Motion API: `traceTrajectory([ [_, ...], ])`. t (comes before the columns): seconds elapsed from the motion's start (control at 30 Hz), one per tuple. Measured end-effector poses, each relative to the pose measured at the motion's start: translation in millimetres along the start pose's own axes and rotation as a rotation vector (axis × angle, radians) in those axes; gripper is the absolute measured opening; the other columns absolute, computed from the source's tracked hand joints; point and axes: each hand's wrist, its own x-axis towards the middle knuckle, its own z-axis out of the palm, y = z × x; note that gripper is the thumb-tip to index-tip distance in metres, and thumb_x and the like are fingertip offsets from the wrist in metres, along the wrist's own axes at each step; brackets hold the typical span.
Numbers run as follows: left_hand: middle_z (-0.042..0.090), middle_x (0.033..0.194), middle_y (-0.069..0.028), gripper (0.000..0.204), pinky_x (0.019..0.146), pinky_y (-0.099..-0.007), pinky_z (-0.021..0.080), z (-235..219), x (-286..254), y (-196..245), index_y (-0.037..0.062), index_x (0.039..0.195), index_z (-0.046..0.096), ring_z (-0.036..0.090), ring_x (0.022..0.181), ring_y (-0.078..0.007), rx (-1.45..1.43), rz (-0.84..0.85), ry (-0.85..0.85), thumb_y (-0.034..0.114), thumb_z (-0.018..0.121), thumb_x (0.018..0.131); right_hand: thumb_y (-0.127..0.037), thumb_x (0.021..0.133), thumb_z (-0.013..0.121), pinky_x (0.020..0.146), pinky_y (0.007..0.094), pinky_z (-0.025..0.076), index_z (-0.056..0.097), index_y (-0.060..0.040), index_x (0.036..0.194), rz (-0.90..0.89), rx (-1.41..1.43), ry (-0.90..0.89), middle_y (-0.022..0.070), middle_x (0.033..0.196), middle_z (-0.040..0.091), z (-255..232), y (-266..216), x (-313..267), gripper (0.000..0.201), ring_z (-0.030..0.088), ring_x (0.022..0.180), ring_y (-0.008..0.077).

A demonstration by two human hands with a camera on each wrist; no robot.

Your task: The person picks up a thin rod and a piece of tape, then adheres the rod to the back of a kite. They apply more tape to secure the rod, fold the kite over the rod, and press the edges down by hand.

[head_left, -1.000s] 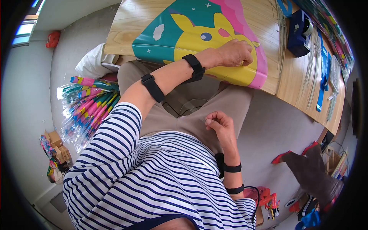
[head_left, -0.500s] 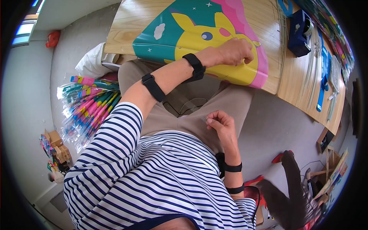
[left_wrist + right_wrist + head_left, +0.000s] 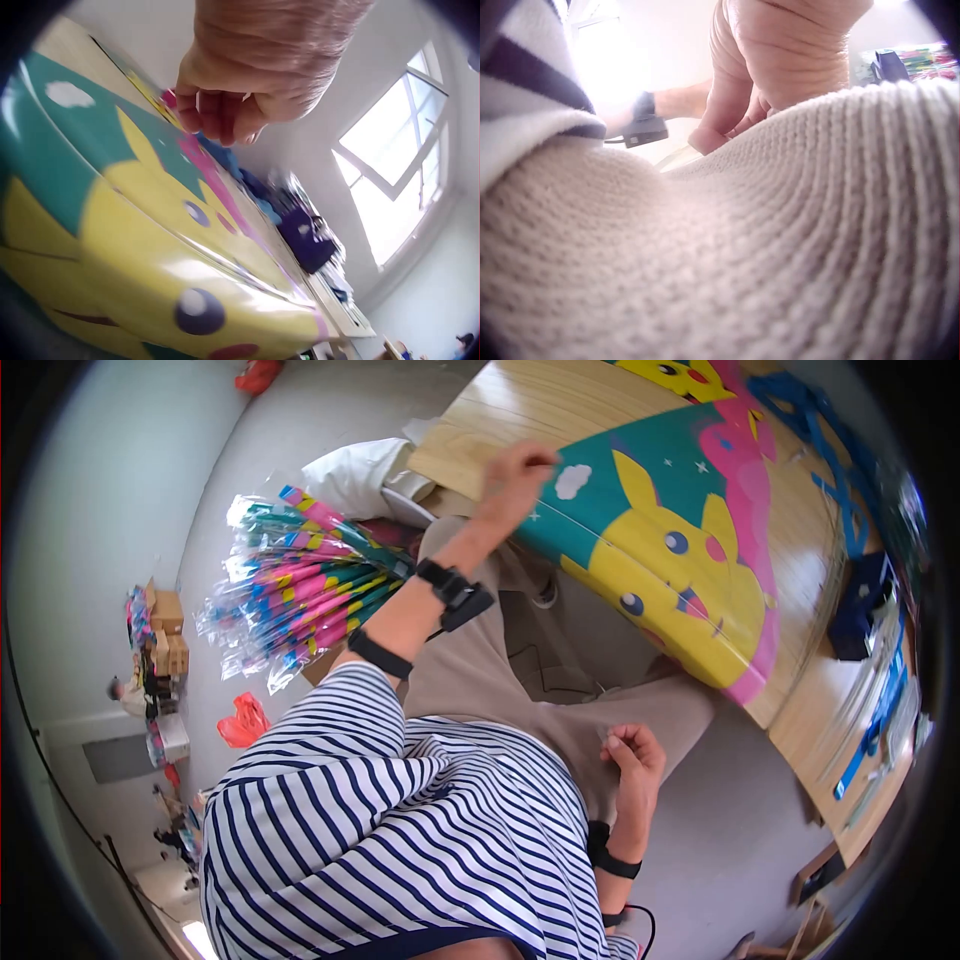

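A glossy green, yellow and pink cartoon sheet (image 3: 660, 550) lies on the table, with a long crease or seam across it. The left hand (image 3: 515, 485) hangs by the sheet's green left corner, blurred in the head view. In the left wrist view the left hand (image 3: 259, 82) is above the sheet (image 3: 150, 217), fingers bent towards the thumb, with nothing visible in them. Over the lap, the right hand (image 3: 635, 752) pinches a small clear piece (image 3: 605, 733). The right wrist view shows the right hand (image 3: 780, 67) behind the knitted trouser leg, its fingertips partly hidden.
Another cartoon sheet (image 3: 680, 378) lies at the table's far side. At the right are a dark blue tape dispenser (image 3: 860, 605), blue ribbons (image 3: 870, 735) and thin pale sticks (image 3: 850, 695). Wrapped colourful bundles (image 3: 310, 575) stand left of the legs, beside a white bag (image 3: 355, 475).
The left hand has moved from the sheet's pink right side to its green left corner. The right hand keeps its pinch over the lap. The head view has turned, shifting the scene.
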Motion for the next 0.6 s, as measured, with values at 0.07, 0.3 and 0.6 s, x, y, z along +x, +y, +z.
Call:
traceTrajectory([
  [0.07,0.067,0.082,-0.0045,0.012,0.064,-0.0250,0.049,-55,-11,-44,0.0001,0.094,0.068,0.062,0.074,-0.0112,-0.027,-0.223,0.226,0.001,0.066,0.082,0.001,0.087,0.060,0.069,0.0233,0.047,0.064,0.0012,0.093,0.002,-0.037,0.011,0.0047,0.080,0.063,2,-3,-3,0.007,0.058,0.071,0.0120],
  [0.3,0.068,0.086,-0.0081,0.014,0.065,-0.0292,0.055,-137,-55,-144,0.0013,0.098,0.063,0.065,0.070,-0.0167,-0.377,-0.819,0.483,-0.003,0.064,0.085,0.002,0.086,0.060,0.070,0.0243,0.048,0.063,0.0018,0.091,-0.022,-0.161,0.058,0.0056,0.080,0.063,16,-18,-18,0.006,0.058,0.068,0.0131],
  [0.6,0.066,0.076,-0.0070,0.009,0.052,-0.0273,0.051,-112,-34,-131,0.0007,0.091,0.063,0.064,0.060,-0.0159,-0.494,-0.699,0.343,-0.002,0.063,0.082,0.004,0.085,0.059,0.078,0.0313,0.053,0.062,0.0037,0.093,-0.054,-0.206,0.116,0.0064,0.080,0.060,43,-42,-46,0.008,0.058,0.066,0.0144],
])
